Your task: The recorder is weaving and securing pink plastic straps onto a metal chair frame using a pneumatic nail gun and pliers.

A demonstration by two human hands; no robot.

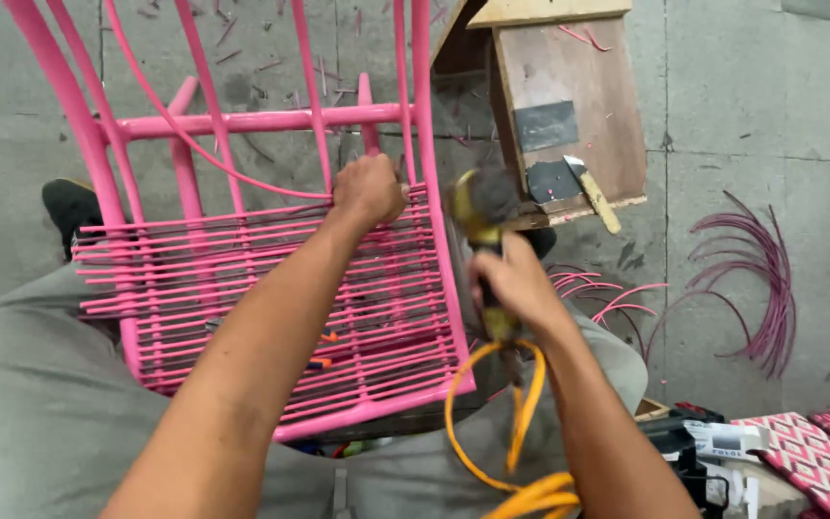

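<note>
A pink metal chair frame [242,122] lies tilted across my lap, its seat woven with rows of pink cord [242,279]. My left hand [369,189] is closed on a loose pink cord strand at the seat's far right edge, by the frame bar. My right hand [514,281] grips a yellow pneumatic tool [480,213] with an orange air hose [521,423] trailing down. The tool's head is blurred and sits just right of the frame's side bar.
A wooden box [569,106] with a blade tool [593,197] stands behind on the grey concrete floor. Loose pink and purple cords [756,279] lie at right. Patterned red-white woven panels [799,452] and a dark packet sit at bottom right.
</note>
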